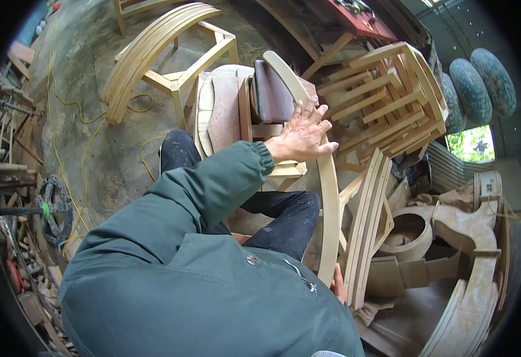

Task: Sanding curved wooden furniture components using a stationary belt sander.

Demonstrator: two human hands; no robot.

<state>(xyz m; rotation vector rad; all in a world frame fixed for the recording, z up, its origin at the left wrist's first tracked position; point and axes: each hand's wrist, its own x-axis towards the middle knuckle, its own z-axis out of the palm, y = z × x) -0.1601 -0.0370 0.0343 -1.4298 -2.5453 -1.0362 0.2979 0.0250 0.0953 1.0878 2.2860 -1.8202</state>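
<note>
A long, pale curved wooden strip [330,205] runs from the upper middle down along my right side. My left hand [301,134] lies across its upper part, fingers spread and touching the wood. Near the strip's lower end, part of my right hand [338,287] shows at the outer edge, its fingers against the strip; the rest is hidden by the wood and my jacket. Beyond my left hand stands a low wooden bench [231,110] with a dark-edged flat panel [272,89] on it.
Curved strips [153,50] rest on a wooden frame [207,65] at the upper left. More curved strips [367,229] and stacked slatted frames [385,101] are on the right. A yellow cord [58,154] crosses the concrete floor [94,65]. A large band-saw-like casting [477,232] stands far right.
</note>
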